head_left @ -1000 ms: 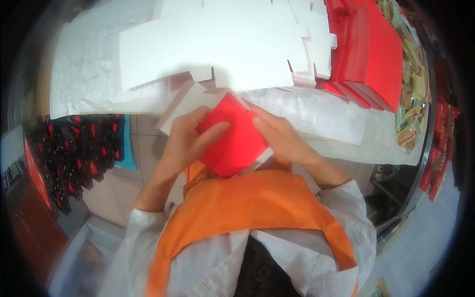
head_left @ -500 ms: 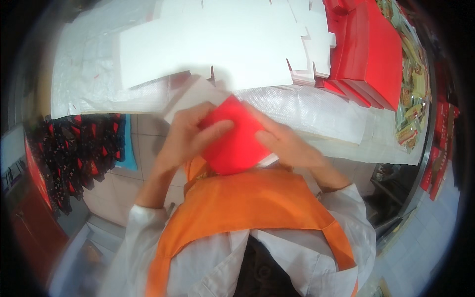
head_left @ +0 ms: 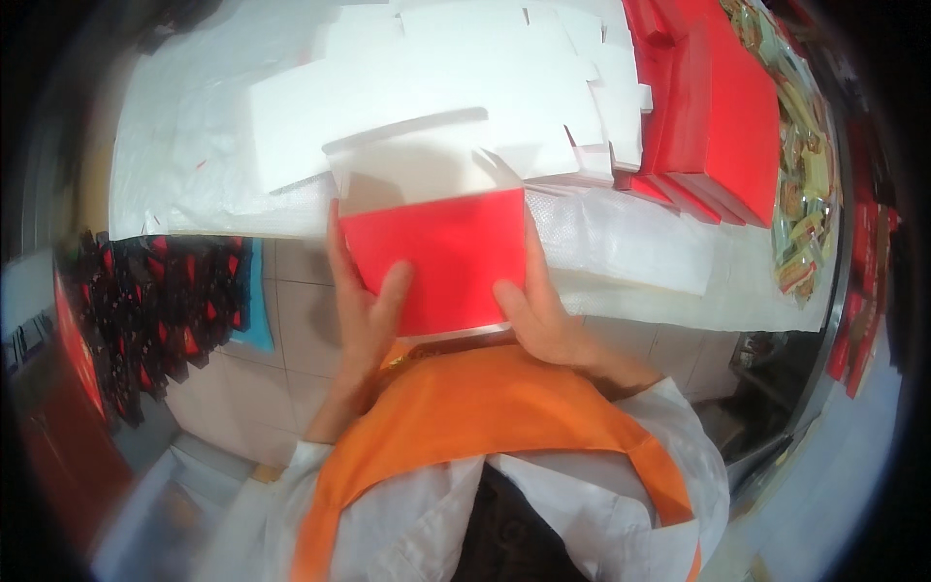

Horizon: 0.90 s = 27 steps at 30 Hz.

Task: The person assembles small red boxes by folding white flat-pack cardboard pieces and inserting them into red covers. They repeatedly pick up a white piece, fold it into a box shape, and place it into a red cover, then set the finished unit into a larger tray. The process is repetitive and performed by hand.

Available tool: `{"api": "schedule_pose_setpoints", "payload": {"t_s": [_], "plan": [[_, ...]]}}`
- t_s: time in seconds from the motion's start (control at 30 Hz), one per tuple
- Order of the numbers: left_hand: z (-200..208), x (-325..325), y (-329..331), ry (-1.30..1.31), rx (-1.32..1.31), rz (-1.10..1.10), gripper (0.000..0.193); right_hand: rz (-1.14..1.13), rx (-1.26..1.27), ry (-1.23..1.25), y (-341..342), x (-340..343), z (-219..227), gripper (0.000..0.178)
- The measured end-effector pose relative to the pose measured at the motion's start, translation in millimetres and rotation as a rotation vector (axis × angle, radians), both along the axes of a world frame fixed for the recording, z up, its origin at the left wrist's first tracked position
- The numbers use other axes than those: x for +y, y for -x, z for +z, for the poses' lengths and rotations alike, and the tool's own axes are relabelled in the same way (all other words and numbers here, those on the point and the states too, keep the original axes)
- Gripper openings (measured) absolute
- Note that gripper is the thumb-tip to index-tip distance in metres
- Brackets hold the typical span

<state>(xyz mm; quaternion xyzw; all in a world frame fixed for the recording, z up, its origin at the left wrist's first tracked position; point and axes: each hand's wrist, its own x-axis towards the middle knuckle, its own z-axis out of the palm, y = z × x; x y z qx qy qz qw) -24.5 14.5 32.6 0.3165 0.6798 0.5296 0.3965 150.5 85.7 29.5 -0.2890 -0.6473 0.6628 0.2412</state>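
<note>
A red cardboard box [head_left: 441, 257] with a white inside is held between my two hands, close in front of my orange apron. Its far flap stands up with the white side showing, and the top looks unclosed. My left hand [head_left: 367, 301] grips the box's left side, thumb on the red face. On the right side my right hand [head_left: 535, 306] does the same, its thumb near the lower corner. Just beyond the box, flat white cardboard blanks [head_left: 436, 78] lie in a pile on the plastic-covered table [head_left: 630, 238].
Red folded boxes [head_left: 722, 126] stand at the table's right, beside a row of small clear-wrapped packets [head_left: 805, 213]. Below the table's left end are dark patterned packages with red parts [head_left: 175, 301]. A white bin [head_left: 175, 504] sits at lower left.
The red cardboard has gone from a tilted, narrow shape to a squared, opened box facing me. My hands have moved apart to its two sides.
</note>
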Motion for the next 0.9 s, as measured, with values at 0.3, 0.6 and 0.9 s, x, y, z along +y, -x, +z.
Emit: {"api": "schedule_pose_setpoints", "payload": {"t_s": [0.3, 0.6, 0.9], "plan": [[-7, -26, -10, -0.051, -0.305, -0.107, 0.061, -0.17, 0.11, 0.052, -6, 4, -16, 0.031], [-33, -14, -22, -0.366, -0.017, 0.139, 0.028, -0.405, 0.216, 0.211, 1, -8, -35, 0.01], [-7, -2, -14, -0.032, 0.036, -0.016, 0.022, -0.425, 0.192, 0.264, 9, -2, -24, 0.013]]}}
